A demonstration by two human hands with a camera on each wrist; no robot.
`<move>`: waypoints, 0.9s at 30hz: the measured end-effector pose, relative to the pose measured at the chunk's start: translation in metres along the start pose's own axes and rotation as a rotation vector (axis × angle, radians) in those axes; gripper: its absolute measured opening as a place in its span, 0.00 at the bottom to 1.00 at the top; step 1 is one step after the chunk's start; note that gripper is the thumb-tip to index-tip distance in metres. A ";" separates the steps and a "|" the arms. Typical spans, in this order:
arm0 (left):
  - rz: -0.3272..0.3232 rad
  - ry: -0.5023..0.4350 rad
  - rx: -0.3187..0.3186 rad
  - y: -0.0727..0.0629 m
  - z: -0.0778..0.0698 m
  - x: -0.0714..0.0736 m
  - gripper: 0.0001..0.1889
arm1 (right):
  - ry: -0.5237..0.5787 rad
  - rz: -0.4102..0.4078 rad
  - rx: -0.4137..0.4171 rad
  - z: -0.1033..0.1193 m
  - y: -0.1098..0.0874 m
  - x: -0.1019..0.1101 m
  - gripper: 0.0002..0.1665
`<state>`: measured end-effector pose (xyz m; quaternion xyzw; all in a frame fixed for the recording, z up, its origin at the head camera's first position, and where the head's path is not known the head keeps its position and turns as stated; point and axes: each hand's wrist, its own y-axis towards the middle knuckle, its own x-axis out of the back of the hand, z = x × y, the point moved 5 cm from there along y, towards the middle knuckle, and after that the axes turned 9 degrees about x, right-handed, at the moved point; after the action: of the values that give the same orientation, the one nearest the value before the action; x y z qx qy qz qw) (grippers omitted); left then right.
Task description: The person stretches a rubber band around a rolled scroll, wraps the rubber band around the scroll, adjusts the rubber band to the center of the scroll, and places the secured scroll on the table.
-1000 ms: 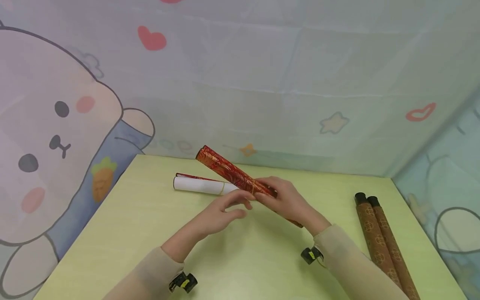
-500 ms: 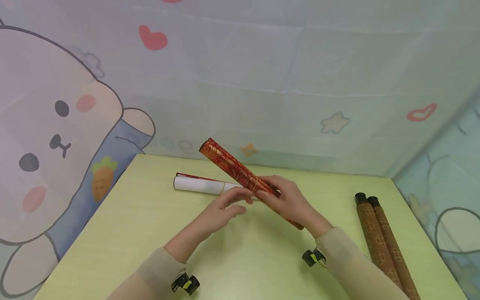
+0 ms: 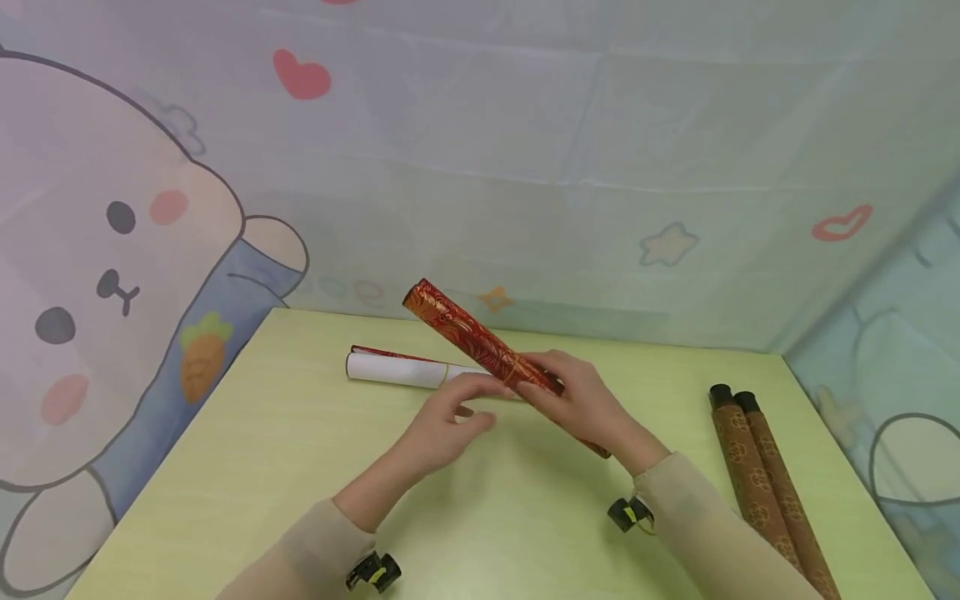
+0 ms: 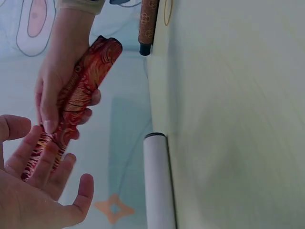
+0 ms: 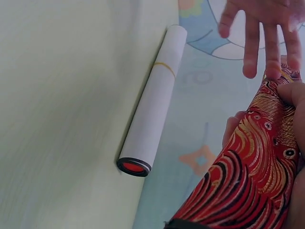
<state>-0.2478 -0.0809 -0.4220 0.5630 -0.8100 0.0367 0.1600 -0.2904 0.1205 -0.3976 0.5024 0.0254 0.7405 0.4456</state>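
Note:
In the head view my right hand (image 3: 583,406) grips a red roll with gold patterning (image 3: 467,335), bound round its middle by a thin yellow band (image 3: 514,368). The roll is raised over the table and slants, its far left end higher. My left hand (image 3: 442,427) has its fingers spread and loosely bent, their tips close to the roll's middle. In the left wrist view those fingertips overlap the roll (image 4: 78,98); whether they touch it I cannot tell. Behind my left hand a white roll (image 3: 396,370) with a yellow band lies on the table, partly hidden.
Two brown patterned rolls with black ends, a thicker one (image 3: 756,475) and a thinner one (image 3: 786,492), lie side by side at the right of the pale green table (image 3: 247,467). A printed cloth (image 3: 480,167) hangs behind the table.
The red roll and my right hand have shifted slightly to the right, and the roll's far end has risen a little. My left hand has drifted slightly right. The other rolls stay put.

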 end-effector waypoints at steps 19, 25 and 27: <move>-0.108 0.182 -0.036 -0.008 -0.007 0.016 0.17 | -0.155 0.053 0.024 -0.004 -0.004 0.014 0.26; -0.148 0.332 -0.116 -0.012 -0.022 0.024 0.17 | -0.218 0.075 0.053 -0.003 -0.003 0.020 0.25; -0.153 0.362 -0.119 -0.013 -0.023 0.027 0.16 | -0.226 0.085 0.050 -0.003 -0.003 0.021 0.25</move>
<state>-0.2392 -0.1039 -0.3933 0.5968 -0.7235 0.0771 0.3383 -0.2924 0.1379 -0.3857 0.5941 -0.0280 0.6967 0.4012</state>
